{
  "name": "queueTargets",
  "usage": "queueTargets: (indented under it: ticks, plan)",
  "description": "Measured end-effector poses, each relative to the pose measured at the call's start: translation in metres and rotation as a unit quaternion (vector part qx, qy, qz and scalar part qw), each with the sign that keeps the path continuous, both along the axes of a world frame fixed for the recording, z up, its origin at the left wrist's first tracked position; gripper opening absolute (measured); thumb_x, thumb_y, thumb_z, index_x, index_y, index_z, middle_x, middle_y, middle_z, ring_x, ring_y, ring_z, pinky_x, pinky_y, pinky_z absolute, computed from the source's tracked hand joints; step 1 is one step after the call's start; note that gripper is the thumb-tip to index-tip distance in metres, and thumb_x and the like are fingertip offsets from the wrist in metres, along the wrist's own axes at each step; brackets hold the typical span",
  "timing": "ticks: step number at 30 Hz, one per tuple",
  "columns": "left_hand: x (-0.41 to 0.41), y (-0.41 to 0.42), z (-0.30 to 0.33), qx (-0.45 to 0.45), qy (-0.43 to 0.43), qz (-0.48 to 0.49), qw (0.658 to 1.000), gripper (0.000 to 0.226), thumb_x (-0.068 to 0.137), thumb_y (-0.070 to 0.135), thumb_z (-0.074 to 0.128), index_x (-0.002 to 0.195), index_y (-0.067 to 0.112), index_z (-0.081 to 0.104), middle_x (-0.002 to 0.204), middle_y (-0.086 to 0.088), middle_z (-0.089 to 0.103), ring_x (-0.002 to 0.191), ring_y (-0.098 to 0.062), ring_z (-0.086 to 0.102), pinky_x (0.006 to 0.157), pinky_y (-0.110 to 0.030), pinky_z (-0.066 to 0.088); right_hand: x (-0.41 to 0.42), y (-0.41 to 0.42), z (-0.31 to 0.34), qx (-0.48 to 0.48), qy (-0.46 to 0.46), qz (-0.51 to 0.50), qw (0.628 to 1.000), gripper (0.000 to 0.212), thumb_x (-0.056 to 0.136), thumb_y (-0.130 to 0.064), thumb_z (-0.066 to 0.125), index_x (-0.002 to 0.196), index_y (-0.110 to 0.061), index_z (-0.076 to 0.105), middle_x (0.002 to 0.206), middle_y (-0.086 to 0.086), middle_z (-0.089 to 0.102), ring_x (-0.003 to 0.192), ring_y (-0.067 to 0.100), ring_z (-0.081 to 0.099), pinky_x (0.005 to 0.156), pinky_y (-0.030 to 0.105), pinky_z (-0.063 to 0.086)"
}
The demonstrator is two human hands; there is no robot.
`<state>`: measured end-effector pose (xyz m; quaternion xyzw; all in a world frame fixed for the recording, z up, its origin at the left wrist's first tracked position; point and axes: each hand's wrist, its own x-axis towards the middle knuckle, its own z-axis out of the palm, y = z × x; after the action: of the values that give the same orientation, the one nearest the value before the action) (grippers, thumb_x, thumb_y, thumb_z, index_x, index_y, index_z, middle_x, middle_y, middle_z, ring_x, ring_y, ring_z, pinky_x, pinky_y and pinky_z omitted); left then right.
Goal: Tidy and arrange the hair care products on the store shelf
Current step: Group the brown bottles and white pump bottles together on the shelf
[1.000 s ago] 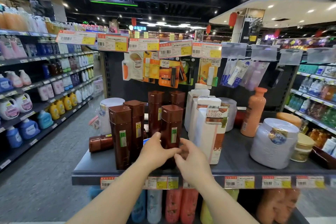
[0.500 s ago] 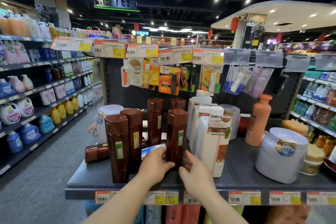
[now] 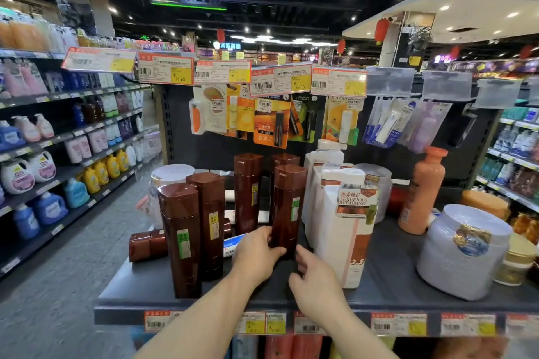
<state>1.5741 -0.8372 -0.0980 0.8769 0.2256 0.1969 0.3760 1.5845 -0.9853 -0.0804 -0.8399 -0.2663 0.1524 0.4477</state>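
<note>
Between the fingers of both hands, the brown bottle point(image 3: 287, 210) has shifted rightward toward the white bottles point(image 3: 339, 230). Left hand point(image 3: 256, 252) and right hand point(image 3: 313, 277) remain curled around its base; alignment appears under way.

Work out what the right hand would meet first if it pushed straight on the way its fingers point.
Probably the brown bottle: the right hand already has its fingers at that bottle's base, pointing up and away. The white bottle stands just beside it, but depth is unclear.
</note>
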Motion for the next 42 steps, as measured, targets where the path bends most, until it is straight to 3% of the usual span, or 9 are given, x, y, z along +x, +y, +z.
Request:
queueTargets:
  ticks: [11, 24, 35, 40, 42]
  plan:
    - [-0.006, -0.003, -0.002, 0.01, 0.001, 0.004, 1.0, 0.043, 0.085, 0.029, 0.072, 0.126, 0.025, 0.061, 0.117, 0.007, 0.069, 0.107, -0.009, 0.063, 0.089, -0.025, 0.05, -0.003, 0.0, 0.0, -0.012, -0.009, -0.004, 1.0, 0.065, 0.091, -0.008, 0.048, 0.151, -0.021, 0.025, 0.15, 0.001, 0.04, 0.136, 0.012, 0.039, 0.109, 0.022, 0.032]
    - [-0.004, -0.009, 0.008, 0.029, 0.028, 0.036, 0.999, 0.043, 0.087, 0.036, 0.069, 0.127, 0.026, 0.057, 0.119, 0.005, 0.068, 0.109, -0.015, 0.063, 0.092, -0.036, 0.053, -0.007, -0.004, 0.003, -0.034, -0.015, -0.004, 0.999, 0.065, 0.092, -0.013, 0.05, 0.151, -0.019, 0.024, 0.151, -0.001, 0.038, 0.136, 0.012, 0.039, 0.11, 0.024, 0.032]
    - [-0.01, -0.016, 0.008, 0.038, 0.002, 0.034, 0.999, 0.046, 0.086, 0.033, 0.07, 0.13, 0.026, 0.057, 0.121, 0.005, 0.068, 0.111, -0.012, 0.062, 0.09, -0.029, 0.051, -0.007, -0.002, 0.003, -0.039, -0.035, -0.003, 0.999, 0.064, 0.091, -0.013, 0.052, 0.15, -0.017, 0.028, 0.149, 0.0, 0.042, 0.134, 0.012, 0.042, 0.109, 0.023, 0.033]
    - [-0.04, -0.028, 0.026, 0.033, -0.079, 0.036, 0.996, 0.04, 0.092, 0.025, 0.062, 0.131, 0.026, 0.054, 0.119, 0.013, 0.064, 0.109, -0.006, 0.06, 0.085, -0.017, 0.045, -0.021, 0.004, 0.009, 0.034, -0.068, -0.032, 0.997, 0.05, 0.087, -0.006, 0.053, 0.135, -0.023, 0.052, 0.128, -0.01, 0.059, 0.116, 0.005, 0.055, 0.104, 0.022, 0.041]
    - [-0.065, -0.029, 0.032, 0.024, -0.108, 0.033, 0.993, 0.039, 0.095, 0.023, 0.058, 0.133, 0.028, 0.053, 0.112, 0.019, 0.061, 0.1, 0.003, 0.057, 0.087, -0.015, 0.044, -0.032, 0.013, 0.012, 0.068, -0.087, -0.024, 0.994, 0.039, 0.086, -0.007, 0.055, 0.118, -0.03, 0.061, 0.108, -0.018, 0.066, 0.098, -0.005, 0.059, 0.09, 0.017, 0.049]
